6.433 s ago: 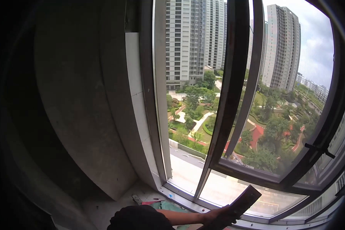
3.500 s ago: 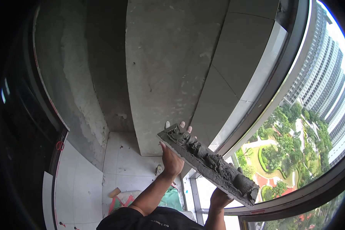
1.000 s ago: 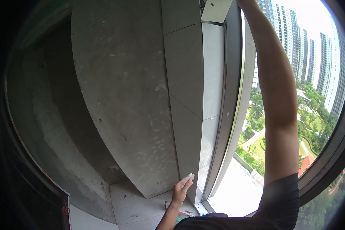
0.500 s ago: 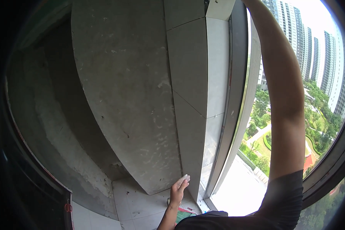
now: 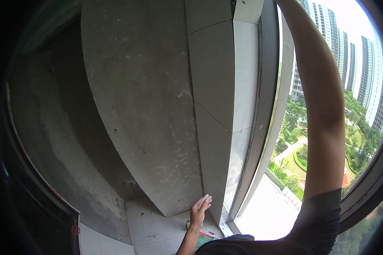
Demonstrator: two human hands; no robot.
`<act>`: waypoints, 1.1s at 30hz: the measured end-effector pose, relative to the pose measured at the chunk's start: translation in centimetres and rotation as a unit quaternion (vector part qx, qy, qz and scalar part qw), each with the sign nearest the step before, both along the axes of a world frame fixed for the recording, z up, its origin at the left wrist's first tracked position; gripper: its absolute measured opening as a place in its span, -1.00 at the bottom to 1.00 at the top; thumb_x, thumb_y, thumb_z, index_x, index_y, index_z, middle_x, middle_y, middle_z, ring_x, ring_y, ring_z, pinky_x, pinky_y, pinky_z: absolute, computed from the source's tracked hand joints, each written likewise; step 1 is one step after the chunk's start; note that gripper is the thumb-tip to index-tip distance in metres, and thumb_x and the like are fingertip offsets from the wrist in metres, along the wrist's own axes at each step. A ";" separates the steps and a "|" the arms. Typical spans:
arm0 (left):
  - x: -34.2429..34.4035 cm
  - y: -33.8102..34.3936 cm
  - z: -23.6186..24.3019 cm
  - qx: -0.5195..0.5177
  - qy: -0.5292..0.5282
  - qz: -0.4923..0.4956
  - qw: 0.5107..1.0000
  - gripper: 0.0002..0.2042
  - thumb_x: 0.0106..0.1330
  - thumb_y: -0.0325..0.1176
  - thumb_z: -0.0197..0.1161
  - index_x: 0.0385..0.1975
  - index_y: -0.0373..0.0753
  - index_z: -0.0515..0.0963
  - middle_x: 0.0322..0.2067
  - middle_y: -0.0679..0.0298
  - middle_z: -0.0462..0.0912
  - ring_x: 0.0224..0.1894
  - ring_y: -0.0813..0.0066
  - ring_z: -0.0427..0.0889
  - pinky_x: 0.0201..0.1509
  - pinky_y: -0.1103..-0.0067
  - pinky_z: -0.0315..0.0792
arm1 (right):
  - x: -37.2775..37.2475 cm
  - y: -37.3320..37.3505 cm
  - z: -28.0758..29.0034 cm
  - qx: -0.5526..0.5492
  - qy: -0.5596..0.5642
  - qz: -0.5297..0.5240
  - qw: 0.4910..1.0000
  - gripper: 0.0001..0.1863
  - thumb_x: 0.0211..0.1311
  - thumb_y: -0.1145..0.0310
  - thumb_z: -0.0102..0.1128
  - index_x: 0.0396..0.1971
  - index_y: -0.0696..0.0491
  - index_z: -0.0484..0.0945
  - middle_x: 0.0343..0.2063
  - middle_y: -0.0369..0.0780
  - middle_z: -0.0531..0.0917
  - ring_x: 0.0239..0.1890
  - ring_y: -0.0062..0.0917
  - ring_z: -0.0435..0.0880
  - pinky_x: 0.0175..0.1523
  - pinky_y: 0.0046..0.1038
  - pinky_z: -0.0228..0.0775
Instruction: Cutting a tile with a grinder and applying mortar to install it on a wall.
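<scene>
My left hand (image 5: pixel 198 211) is raised low in the picture, in front of the foot of a grey tiled column (image 5: pixel 211 76). Its fingers are bent together, and something whitish shows at the tips, too small to name. My right arm (image 5: pixel 323 93) reaches straight up beside the window frame (image 5: pixel 264 85). The right hand lies beyond the top edge, so its fingers and anything in them are hidden. Near the top of the column a light tile piece (image 5: pixel 248 10) with a small hole juts out next to the frame.
A bare grey cement wall (image 5: pixel 140 106) with whitish smears stands left of the column. Below is a tiled floor (image 5: pixel 157 229), with a green and red item (image 5: pixel 205 239) partly behind my left arm. Tall buildings and greenery show outside. A dark panel edge (image 5: pixel 78 229) stands lower left.
The view has shifted slightly, so the column, window frame and right arm sit a little farther right. My left hand keeps nearly the same pose, and the right arm stays raised.
</scene>
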State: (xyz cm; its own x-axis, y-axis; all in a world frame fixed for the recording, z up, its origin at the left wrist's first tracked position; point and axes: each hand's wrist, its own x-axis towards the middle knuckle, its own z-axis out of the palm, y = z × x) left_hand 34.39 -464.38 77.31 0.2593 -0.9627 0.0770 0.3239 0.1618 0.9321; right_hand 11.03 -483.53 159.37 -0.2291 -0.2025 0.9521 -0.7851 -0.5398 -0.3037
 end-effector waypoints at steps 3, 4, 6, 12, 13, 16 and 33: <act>0.2 0.1 0.3 0.011 0.004 0.010 1.000 -0.53 0.76 -0.20 0.21 0.45 -0.44 0.55 0.32 -0.07 0.73 0.38 0.15 0.72 0.49 0.29 0.58 | 0.3 -0.1 -0.1 0.020 0.010 0.030 0.999 0.02 0.00 -0.59 0.59 -0.35 0.32 0.79 -0.40 -0.06 0.81 -0.41 -0.29 0.79 -0.16 -0.19 0.66; 0.1 0.1 0.5 0.016 0.001 0.011 1.000 -0.53 0.76 -0.21 0.21 0.44 -0.45 0.55 0.32 -0.07 0.73 0.38 0.15 0.72 0.49 0.29 0.58 | -0.1 -0.4 0.2 0.019 0.007 0.044 0.999 0.00 -0.02 -0.58 0.61 -0.38 0.30 0.78 -0.42 -0.08 0.80 -0.45 -0.30 0.78 -0.23 -0.20 0.64; -0.1 -0.5 0.0 0.013 0.007 0.004 1.000 -0.53 0.76 -0.21 0.21 0.44 -0.44 0.55 0.31 -0.07 0.74 0.37 0.15 0.73 0.48 0.28 0.58 | -0.6 -1.1 0.9 0.017 0.006 0.055 0.998 -0.02 -0.04 -0.57 0.63 -0.41 0.28 0.77 -0.44 -0.10 0.79 -0.49 -0.32 0.76 -0.29 -0.22 0.63; 0.1 -0.9 -0.3 0.021 0.013 0.005 1.000 -0.54 0.76 -0.21 0.21 0.44 -0.43 0.56 0.29 -0.06 0.75 0.35 0.16 0.75 0.46 0.29 0.60 | -2.4 -0.5 1.4 0.163 0.152 0.440 0.870 -0.06 -0.02 -0.53 0.65 -0.38 0.25 0.77 -0.41 -0.09 0.80 -0.50 -0.34 0.77 -0.40 -0.26 0.60; -0.2 -1.4 -0.4 0.025 0.015 -0.002 1.000 -0.54 0.75 -0.21 0.21 0.44 -0.43 0.56 0.29 -0.05 0.75 0.34 0.16 0.75 0.46 0.29 0.60 | -0.6 -1.4 1.1 0.074 0.068 0.242 0.965 -0.06 0.00 -0.54 0.63 -0.35 0.25 0.78 -0.39 -0.08 0.82 -0.46 -0.33 0.80 -0.34 -0.24 0.64; -0.3 -1.6 -0.7 0.026 0.015 -0.006 1.000 -0.54 0.75 -0.21 0.21 0.44 -0.42 0.56 0.30 -0.05 0.75 0.35 0.16 0.75 0.46 0.29 0.60 | 0.8 -1.8 1.0 -0.018 0.010 0.017 1.000 -0.07 0.06 -0.53 0.60 -0.29 0.25 0.81 -0.33 -0.05 0.84 -0.35 -0.28 0.86 -0.21 -0.19 0.70; 2.1 -6.9 13.8 -0.182 -0.291 0.103 0.934 -0.62 0.64 -0.26 0.39 0.28 -0.39 0.71 0.17 0.06 0.84 0.24 0.20 0.82 0.35 0.39 0.64 | 1.8 -1.3 1.9 -0.011 0.070 0.092 0.993 -0.04 0.07 -0.33 0.73 0.17 0.26 0.77 0.07 0.07 0.83 0.01 -0.17 0.88 0.03 -0.14 0.83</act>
